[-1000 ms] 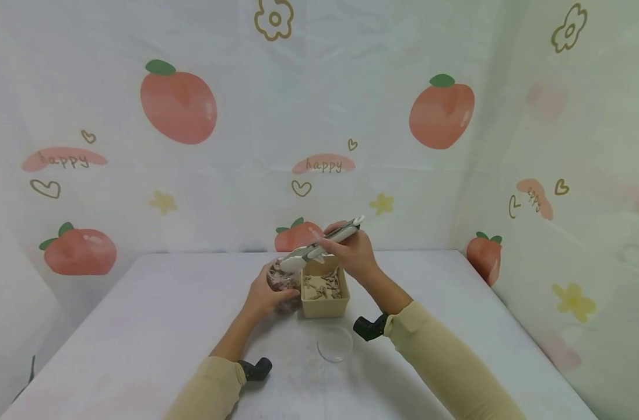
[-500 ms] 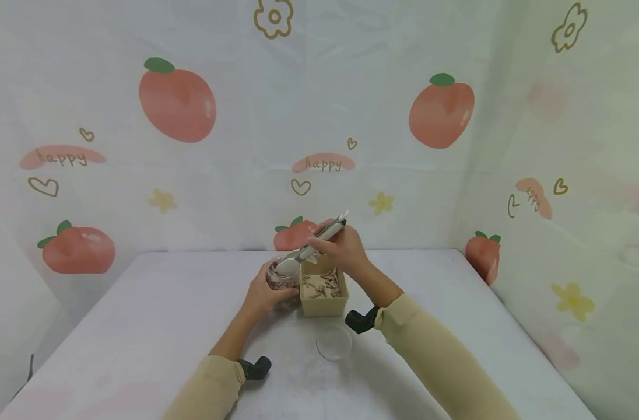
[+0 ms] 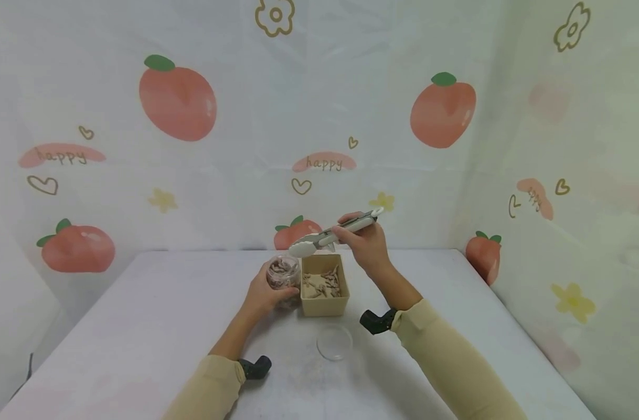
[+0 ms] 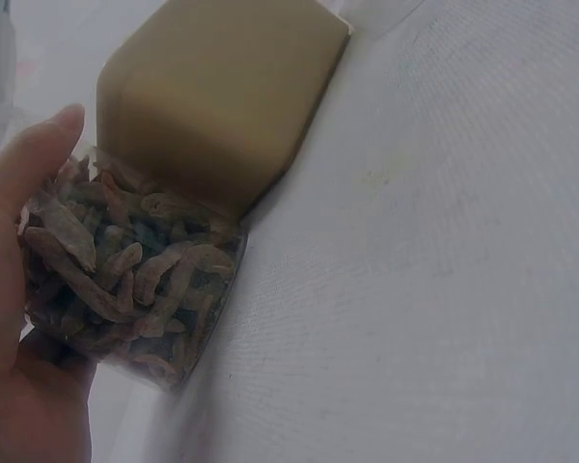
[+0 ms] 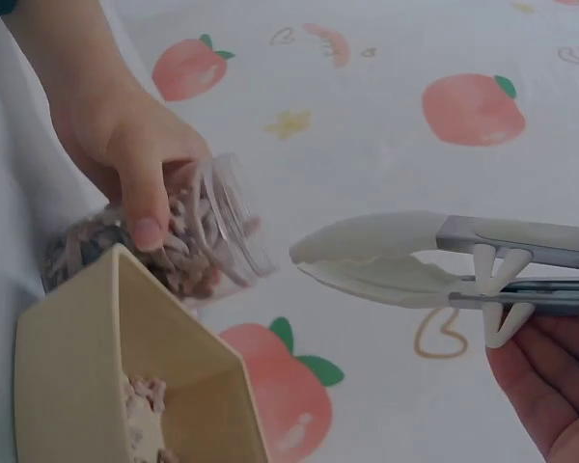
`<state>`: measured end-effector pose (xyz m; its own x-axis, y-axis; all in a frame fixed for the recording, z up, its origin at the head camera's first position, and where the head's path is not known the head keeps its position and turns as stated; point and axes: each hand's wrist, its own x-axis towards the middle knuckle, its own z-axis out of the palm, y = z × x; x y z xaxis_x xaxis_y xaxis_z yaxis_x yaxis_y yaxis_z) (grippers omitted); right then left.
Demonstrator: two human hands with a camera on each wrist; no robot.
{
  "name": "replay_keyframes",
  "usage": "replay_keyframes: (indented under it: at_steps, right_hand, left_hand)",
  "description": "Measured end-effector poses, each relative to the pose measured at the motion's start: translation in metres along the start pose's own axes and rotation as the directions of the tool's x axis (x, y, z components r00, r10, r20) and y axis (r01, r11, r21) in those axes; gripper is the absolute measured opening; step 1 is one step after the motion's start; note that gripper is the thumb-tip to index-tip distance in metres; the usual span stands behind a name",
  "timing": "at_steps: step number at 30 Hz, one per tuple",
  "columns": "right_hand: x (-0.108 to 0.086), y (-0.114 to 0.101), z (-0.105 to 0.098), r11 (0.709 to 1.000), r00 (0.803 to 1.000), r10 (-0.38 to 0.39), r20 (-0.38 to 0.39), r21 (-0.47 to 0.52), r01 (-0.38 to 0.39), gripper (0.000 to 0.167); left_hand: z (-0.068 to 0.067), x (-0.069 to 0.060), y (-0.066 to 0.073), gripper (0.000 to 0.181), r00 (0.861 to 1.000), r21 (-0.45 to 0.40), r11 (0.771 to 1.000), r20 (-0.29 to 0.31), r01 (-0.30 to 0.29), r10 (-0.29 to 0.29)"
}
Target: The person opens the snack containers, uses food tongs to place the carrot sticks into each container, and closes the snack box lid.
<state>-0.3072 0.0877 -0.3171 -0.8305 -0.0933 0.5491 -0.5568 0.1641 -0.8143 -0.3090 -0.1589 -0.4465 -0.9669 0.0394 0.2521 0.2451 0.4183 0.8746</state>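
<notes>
Tongs stuck out past the fingers of the right hand, which were clamped round the handle. Their long axis slanted: the tail end rose behind those fingers to the person's right, while the heads pointed left and a little down, over the jar. The head tips were close together; whether they touched could not be told.

Half a second earlier the heads were down in the jar's mouth, with the tongs steeper; now they were clear above it. The fingers of the left hand stayed wrapped round the jar.

Counted: two hands, one pair of tongs, one jar, one box just right of the left thumb, and one lid, nearer the person than either hand's fingers. Brown pieces in jar and box overlapped too much to count.
</notes>
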Motion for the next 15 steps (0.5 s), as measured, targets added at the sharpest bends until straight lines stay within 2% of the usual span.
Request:
replay_keyframes:
  at_steps: [5, 15]
  right_hand:
    - [0.000, 0.003, -0.017, 1.000, 0.999, -0.002, -0.036, -0.004, 0.002, 0.024]
    - [-0.008, 0.020, -0.036, 0.998, 0.998, 0.063, 0.025, -0.004, -0.063, 0.032]
  left_hand:
    - [-0.001, 0.001, 0.001, 0.100, 1.000, 0.007, 1.000, 0.005, 0.002, -0.002]
    - [-0.001, 0.001, -0.002, 0.100, 1.000, 0.009, 1.000, 0.004, 0.000, 0.000]
